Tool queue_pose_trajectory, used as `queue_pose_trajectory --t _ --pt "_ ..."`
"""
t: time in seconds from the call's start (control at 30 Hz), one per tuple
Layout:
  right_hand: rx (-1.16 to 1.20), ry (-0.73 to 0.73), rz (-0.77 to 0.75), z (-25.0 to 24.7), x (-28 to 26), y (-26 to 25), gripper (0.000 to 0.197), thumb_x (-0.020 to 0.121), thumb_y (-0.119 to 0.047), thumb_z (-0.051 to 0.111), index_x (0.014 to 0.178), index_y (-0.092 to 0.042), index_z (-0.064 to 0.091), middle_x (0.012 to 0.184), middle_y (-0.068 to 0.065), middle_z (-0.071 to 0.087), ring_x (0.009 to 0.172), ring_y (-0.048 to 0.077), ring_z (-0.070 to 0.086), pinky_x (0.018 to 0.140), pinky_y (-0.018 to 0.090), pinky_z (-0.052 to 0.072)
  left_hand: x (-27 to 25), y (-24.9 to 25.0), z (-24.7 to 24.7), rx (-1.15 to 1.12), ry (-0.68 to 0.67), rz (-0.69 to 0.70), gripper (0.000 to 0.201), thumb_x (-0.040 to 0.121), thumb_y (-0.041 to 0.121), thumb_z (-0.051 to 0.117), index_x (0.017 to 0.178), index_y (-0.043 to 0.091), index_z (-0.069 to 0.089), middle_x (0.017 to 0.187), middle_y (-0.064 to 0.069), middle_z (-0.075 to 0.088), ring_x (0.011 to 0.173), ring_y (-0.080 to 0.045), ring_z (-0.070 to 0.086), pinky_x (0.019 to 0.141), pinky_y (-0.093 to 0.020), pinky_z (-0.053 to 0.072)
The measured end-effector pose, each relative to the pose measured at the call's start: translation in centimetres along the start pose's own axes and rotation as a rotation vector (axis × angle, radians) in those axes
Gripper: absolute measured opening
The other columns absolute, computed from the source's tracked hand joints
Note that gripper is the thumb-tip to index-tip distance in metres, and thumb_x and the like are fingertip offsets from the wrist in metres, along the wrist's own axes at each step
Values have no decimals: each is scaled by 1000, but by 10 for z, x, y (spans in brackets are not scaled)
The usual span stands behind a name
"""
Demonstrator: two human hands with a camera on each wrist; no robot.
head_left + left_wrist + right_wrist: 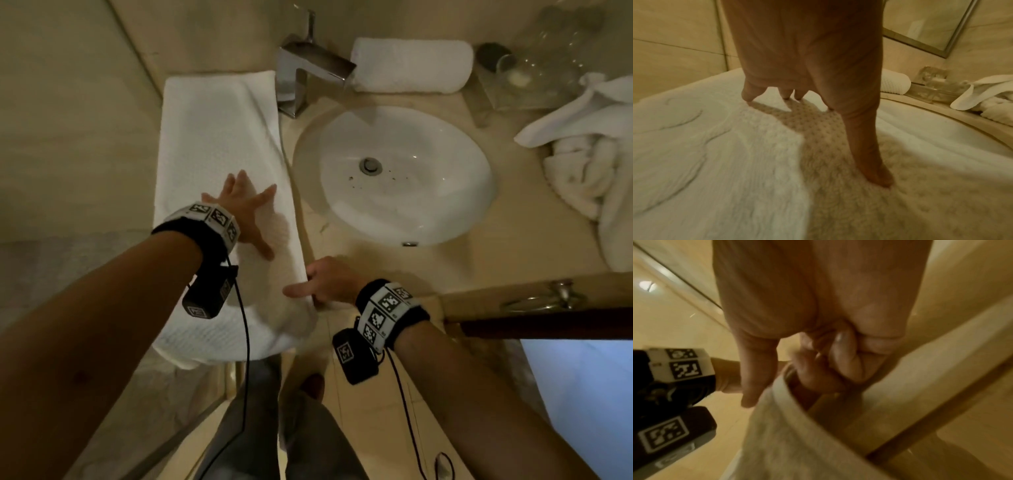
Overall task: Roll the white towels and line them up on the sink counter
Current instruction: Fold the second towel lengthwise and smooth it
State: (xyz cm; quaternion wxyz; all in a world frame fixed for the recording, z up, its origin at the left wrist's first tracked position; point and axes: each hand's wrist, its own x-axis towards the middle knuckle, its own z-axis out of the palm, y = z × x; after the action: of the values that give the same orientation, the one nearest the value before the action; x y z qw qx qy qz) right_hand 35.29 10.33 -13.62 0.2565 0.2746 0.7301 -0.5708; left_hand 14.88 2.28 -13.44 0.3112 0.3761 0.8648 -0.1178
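A long white towel (219,137) lies spread flat on the counter left of the sink, its near end hanging over the front edge. My left hand (250,212) presses flat on its middle, fingers spread; the left wrist view shows the fingertips (748,95) and thumb down on the towel (715,162). My right hand (318,281) pinches the towel's right edge near the counter front. In the right wrist view its fingers (849,363) curl under that towel's (789,443) hem. A rolled towel (411,65) lies behind the basin. Crumpled white towels (589,161) are heaped at the right.
The white oval basin (394,212) is set in the beige counter (513,240), with a chrome faucet (308,68) behind it. A tray of glassware (534,68) stands at the back right. A wall runs close along the flat towel's left side.
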Motion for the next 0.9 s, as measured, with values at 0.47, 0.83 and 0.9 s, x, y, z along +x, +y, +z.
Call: queue_pose_trajectory --t 0.47,0.83,0.9 --pt "-291 -157 357 -6 -9 24 34 88 -45 63 79 -16 77 49 -8 58 37 8 37 43 20 30 -10 4 2 -58 1 -11 133 52 59 84 148 47 -8 158 -1 -25 145 -27 -21 111 -65 8" --pt "50 531 -20 -30 63 -71 15 90 -23 55 98 -17 67 103 1 69 94 20 67 86 34 56 1 -25 -49 -80 59 90 95 70 38 82 148 31 27 144 -2 43 129 -25 45 106 -39 40" --pt "-14 584 -51 -34 78 -89 21 92 -20 52 107 -18 66 114 1 67 107 20 62 93 28 48 7 -32 -62 -165 34 84 85 74 32 80 146 25 33 139 -2 51 125 -23 49 104 -35 40"
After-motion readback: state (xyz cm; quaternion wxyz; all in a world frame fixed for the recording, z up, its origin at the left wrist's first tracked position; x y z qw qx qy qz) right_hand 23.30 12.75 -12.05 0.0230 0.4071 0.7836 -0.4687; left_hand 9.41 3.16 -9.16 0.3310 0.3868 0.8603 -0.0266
